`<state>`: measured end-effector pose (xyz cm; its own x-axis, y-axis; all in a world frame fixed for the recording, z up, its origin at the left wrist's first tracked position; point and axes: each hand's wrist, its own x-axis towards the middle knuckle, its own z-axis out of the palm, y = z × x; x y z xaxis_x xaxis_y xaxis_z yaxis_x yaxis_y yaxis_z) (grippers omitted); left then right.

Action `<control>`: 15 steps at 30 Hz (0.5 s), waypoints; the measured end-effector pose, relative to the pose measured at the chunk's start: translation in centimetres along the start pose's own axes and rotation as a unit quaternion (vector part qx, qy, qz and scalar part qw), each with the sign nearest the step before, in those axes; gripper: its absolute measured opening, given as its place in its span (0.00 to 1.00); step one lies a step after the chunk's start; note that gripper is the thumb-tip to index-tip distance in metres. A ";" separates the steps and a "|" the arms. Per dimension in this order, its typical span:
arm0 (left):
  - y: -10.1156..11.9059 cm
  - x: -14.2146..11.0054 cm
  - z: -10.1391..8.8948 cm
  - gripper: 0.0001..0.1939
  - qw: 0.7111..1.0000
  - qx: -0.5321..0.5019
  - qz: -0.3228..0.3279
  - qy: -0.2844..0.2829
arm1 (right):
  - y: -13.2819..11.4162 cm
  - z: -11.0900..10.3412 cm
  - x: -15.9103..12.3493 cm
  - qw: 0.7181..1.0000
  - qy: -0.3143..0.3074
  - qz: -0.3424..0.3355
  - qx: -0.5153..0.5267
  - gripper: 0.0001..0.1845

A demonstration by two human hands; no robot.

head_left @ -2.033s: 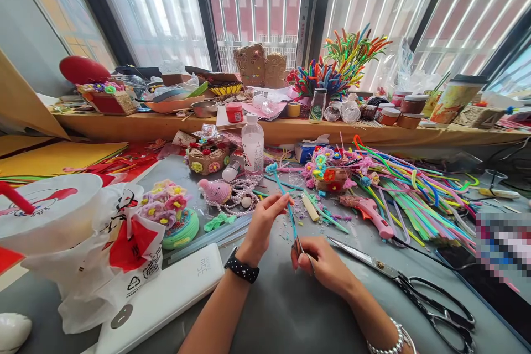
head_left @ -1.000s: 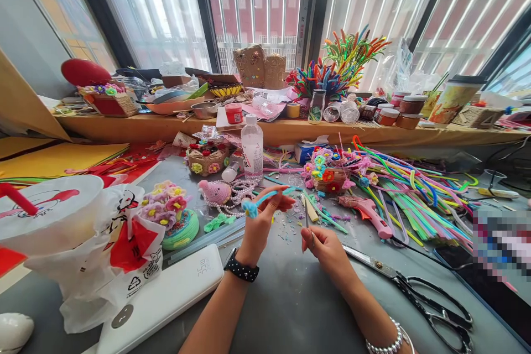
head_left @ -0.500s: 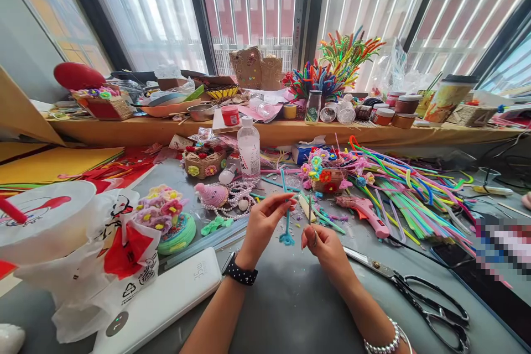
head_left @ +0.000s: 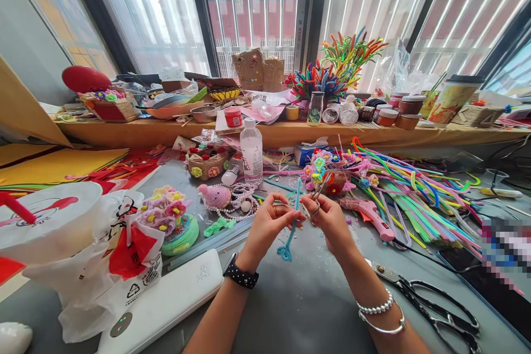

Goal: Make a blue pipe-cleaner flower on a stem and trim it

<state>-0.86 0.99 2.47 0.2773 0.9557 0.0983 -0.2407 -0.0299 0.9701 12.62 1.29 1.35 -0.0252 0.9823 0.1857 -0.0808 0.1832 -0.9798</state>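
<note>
My left hand (head_left: 271, 224) pinches a blue pipe cleaner (head_left: 295, 211) by its stem. The stem stands nearly upright, and its looped, flower-like end (head_left: 284, 253) hangs at the bottom. Close beside it on the right, my right hand (head_left: 331, 220) is closed on a small pair of scissors (head_left: 321, 187), whose blades point up and away. Both hands are above the grey table (head_left: 286, 310), with their fingertips almost meeting around the stem. Whether the right fingers touch the pipe cleaner I cannot tell.
Large black-handled scissors (head_left: 440, 301) and a pink glue gun (head_left: 369, 215) lie at the right, near bundled pipe cleaners (head_left: 427, 215). A water bottle (head_left: 251, 152) stands behind my hands. At left are a white power bank (head_left: 166, 298), a pipe-cleaner flower pot (head_left: 180, 235) and a lidded cup (head_left: 50, 210).
The blue pipe cleaner has been flipped so its looped end points down. My right hand has moved up beside the stem, and its scissors have swung away from it.
</note>
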 end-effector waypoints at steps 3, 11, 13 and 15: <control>-0.2 0.0 0.0 0.14 1.000 0.008 -0.017 -0.018 | 0.5 0.0 0.0 0.998 -0.010 0.022 0.061 0.12; -0.6 -0.3 0.0 0.08 0.991 0.065 -0.062 -0.104 | 0.8 -0.6 -0.6 0.994 0.058 0.008 0.097 0.13; -0.6 -0.3 0.1 0.07 0.985 0.091 -0.070 -0.126 | 0.7 -0.9 -0.4 0.991 0.085 -0.006 0.100 0.13; -0.4 -0.3 0.1 0.07 0.984 0.106 -0.072 -0.124 | 0.7 -1.1 -0.3 0.991 0.090 -0.019 0.096 0.14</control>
<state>-0.74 0.73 2.06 0.5187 0.8548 -0.0171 0.0091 0.0145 0.9999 13.72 1.15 0.52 0.1581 0.9691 0.1895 -0.2659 0.2266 -0.9370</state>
